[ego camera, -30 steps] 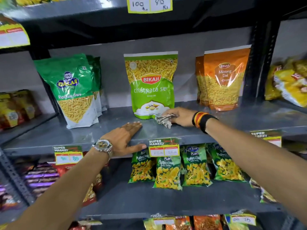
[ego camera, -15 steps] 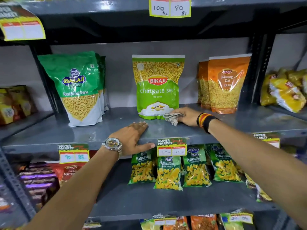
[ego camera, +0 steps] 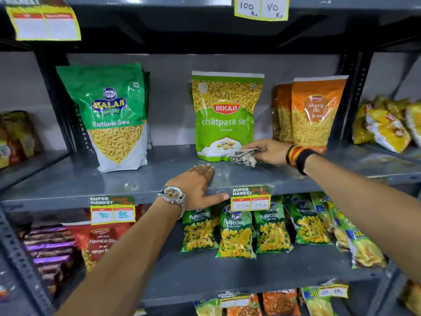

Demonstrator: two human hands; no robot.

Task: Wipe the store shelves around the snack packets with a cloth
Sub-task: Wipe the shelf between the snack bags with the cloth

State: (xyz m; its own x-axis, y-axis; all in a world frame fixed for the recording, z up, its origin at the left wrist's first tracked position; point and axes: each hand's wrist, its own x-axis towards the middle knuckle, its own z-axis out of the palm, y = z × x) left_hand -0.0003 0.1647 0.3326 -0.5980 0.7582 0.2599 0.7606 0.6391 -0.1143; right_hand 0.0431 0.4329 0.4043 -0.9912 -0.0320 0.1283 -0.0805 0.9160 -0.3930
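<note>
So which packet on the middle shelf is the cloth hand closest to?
The Chatpata Sev packet, the light green one in the centre. The right hand holds the cloth at its lower right corner.

A dark grey metal shelving rack (ego camera: 284, 183) is filling the view, its flat boards stacked in tiers one above another. Perforated black steel uprights (ego camera: 355, 99) are rising at either side, and a slotted grey angle post (ego camera: 16, 254) is slanting up the lower left corner. A plain pale grey wall (ego camera: 168, 99) is showing behind the middle tier. Even, diffuse light is falling from above, leaving soft sheen on the painted board surface while the underside of the top board (ego camera: 182, 35) is sitting in deep shadow. Neighbouring racks of the same grey metal (ego camera: 32, 163) are continuing on both sides.
</note>
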